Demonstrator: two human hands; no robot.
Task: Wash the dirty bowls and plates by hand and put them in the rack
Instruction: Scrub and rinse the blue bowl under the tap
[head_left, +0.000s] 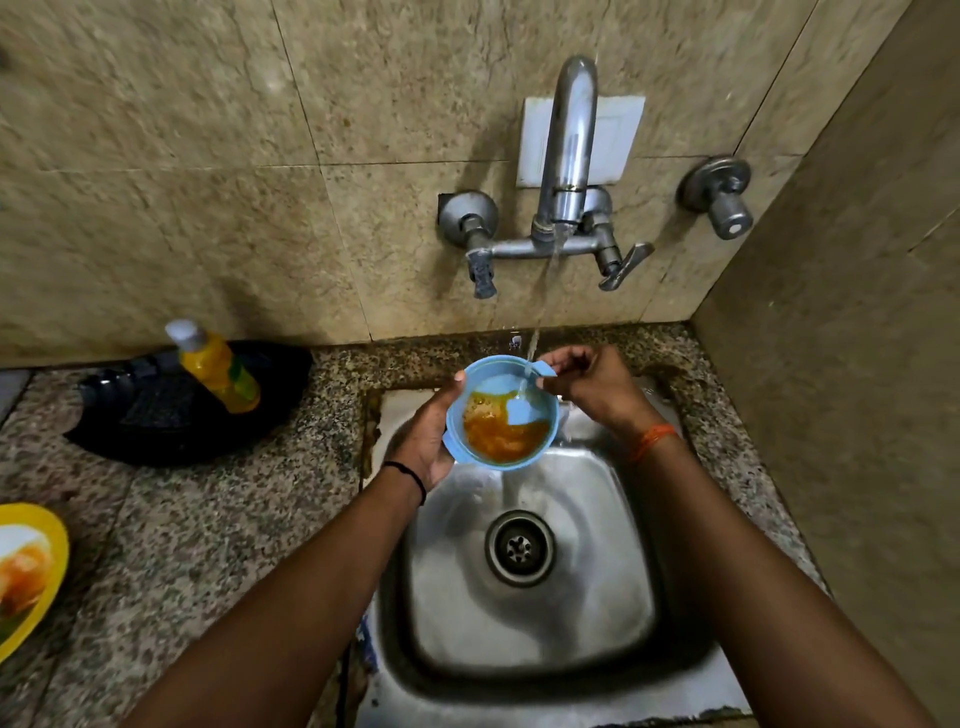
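We are holding a light blue bowl over the back edge of the steel sink, directly under the running stream from the wall tap. Our left hand is cupping the bowl from its nine o'clock side, fingers curled under the wall and thumb lying on the rim. Our right hand is at the bowl's one to two o'clock, its fingers closed in a pinch on the blue tab handle at the rim. A blue spoon is lying inside the bowl, with orange food residue pooled toward the six o'clock side.

We are judging the step in hand to be the first rinse of this bowl: water is landing near the spoon, and the residue is not yet flushed out. No soap or scrubber is in either hand.

The next move, in our judgement, calls for tipping the bowl toward the drain to shed the residue, then fetching detergent. A yellow dish-soap bottle is standing in a black plastic tray on the granite surface at the sink's ten o'clock. A soiled yellow plate is waiting at the far nine o'clock edge. We cannot see a rack anywhere in view.
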